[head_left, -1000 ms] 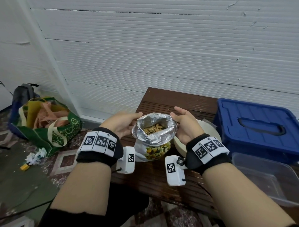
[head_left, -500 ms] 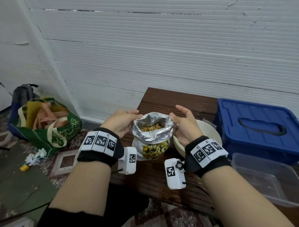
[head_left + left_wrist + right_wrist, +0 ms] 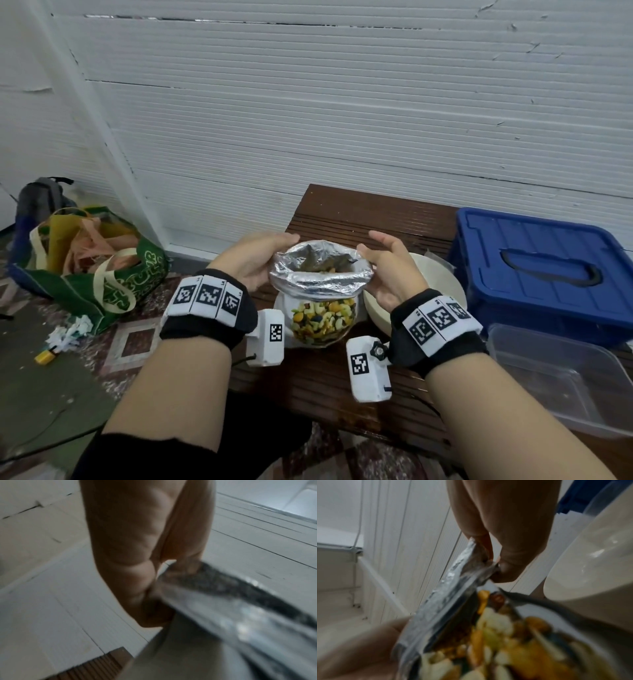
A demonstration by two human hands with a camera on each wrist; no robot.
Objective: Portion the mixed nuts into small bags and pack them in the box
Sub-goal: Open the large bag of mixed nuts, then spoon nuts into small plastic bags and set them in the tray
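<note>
1. Looking like a plain home corner or storeroom: white ribbed wall panels [image 3: 342,120] cracking, patterned floor tiles [image 3: 133,339].
2. Sitting left: stuffed green shopping bag [image 3: 113,284], grey backpack [image 3: 37,198].
3. Sitting right on slatted wooden bench [image 3: 359,219]: blue storage box [image 3: 541,260].

No clean readable text. Green tote bag [image 3: 113,284] carries cream lettering, too distorted to read. Wrist bands [image 3: 208,295] and white camera blocks [image 3: 363,364] show black-and-white square fiducial codes only.

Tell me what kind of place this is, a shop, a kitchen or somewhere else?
Probably an informal home or back-room corner, not a shop or kitchen. A low wooden bench stands against a bare white ribbed wall, and a stuffed green bag and paper scraps lie on the floor.
</note>
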